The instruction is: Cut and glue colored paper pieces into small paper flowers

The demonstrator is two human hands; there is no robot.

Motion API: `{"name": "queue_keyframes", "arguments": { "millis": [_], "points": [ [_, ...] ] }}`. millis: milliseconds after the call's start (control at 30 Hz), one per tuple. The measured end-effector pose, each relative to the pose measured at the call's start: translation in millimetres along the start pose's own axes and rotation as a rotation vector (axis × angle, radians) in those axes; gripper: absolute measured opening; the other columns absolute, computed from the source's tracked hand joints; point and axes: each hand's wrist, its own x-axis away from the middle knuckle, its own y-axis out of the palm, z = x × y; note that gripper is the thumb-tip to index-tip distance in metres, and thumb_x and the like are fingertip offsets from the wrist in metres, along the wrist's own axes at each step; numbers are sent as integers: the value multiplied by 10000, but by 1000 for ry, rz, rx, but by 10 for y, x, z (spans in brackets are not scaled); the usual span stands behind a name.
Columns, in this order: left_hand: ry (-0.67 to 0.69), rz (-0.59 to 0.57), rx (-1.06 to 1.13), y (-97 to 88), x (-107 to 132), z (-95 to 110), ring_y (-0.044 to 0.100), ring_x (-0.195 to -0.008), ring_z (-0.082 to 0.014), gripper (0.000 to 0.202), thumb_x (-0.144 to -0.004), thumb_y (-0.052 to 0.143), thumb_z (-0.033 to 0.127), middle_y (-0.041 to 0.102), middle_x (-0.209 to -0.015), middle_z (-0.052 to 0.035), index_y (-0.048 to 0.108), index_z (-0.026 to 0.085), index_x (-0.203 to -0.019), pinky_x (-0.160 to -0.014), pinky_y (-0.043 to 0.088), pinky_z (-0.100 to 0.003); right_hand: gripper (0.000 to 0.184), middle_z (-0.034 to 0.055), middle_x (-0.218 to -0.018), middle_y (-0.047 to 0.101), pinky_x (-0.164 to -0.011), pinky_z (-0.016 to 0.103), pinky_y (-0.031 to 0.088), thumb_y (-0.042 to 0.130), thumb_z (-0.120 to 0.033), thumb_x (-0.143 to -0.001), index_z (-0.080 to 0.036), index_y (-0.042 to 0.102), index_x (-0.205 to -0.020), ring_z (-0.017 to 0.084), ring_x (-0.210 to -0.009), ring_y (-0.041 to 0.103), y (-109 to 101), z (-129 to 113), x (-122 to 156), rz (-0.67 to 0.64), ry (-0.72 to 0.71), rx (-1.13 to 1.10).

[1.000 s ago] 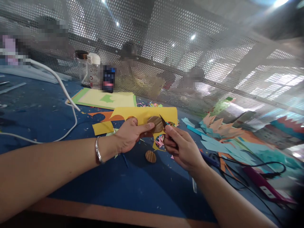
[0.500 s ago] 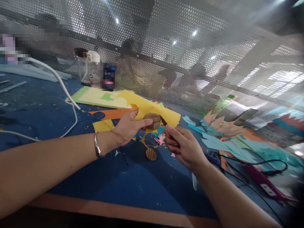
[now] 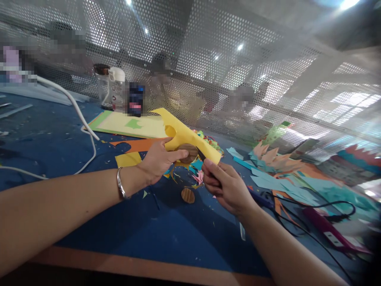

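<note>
A blue tabletop (image 3: pixel 119 238), flecked with paper scraps, spreads beneath both hands, its near edge reddish-brown. Beyond them stands a grey perforated screen (image 3: pixel 202 47), with blurred people and bright lights showing through.

Of discs there are two, both wooden: one held disc (image 3: pixel 193 155) under the left hand's (image 3: pixel 157 161) thumb, and one loose disc (image 3: pixel 188 195) on the tabletop, nearer the wearer and between the hands. The left hand is clamped on the held disc and one yellow sheet (image 3: pixel 190 135), which slants up and away between the hands. The right hand (image 3: pixel 226 184) is closed around one dark blade (image 3: pixel 201 153), set against that sheet. Two bottles (image 3: pixel 118 89) and one phone (image 3: pixel 136 99) stand beyond the left hand; one purple power strip (image 3: pixel 323 228) lies right of the right hand.
</note>
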Motion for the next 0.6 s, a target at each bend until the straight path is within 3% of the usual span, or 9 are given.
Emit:
{"name": "queue_keyframes", "arguments": {
  "millis": [267,400,600],
  "points": [
    [-96,-9,1,-9,0,-19,701,-878,-224,433,-583,854,147,762,-922,-101,728,115,-997,-838,521,-355,510,-95,-496,296,-368,187,86,801,-526,-689,-194,427,-594,17,-408,174,6,3,-5,19,0,-2],
    [-51,-27,-43,-13,14,6,698,-876,-204,403,-595,849,157,767,-962,-107,729,113,-976,-862,503,-338,505,-94,-494,311,-369,187,97,798,-532,-693,-192,436,-600,16,-399,192,6,3,0,16,-7,10],
    [-28,-7,-66,2,23,52,694,-790,-174,317,-629,824,140,773,-927,-75,708,146,-924,-787,529,-299,491,-98,-500,302,-368,176,92,807,-525,-687,-184,460,-625,12,-411,178,14,2,16,7,41,-54]
  ]
}}
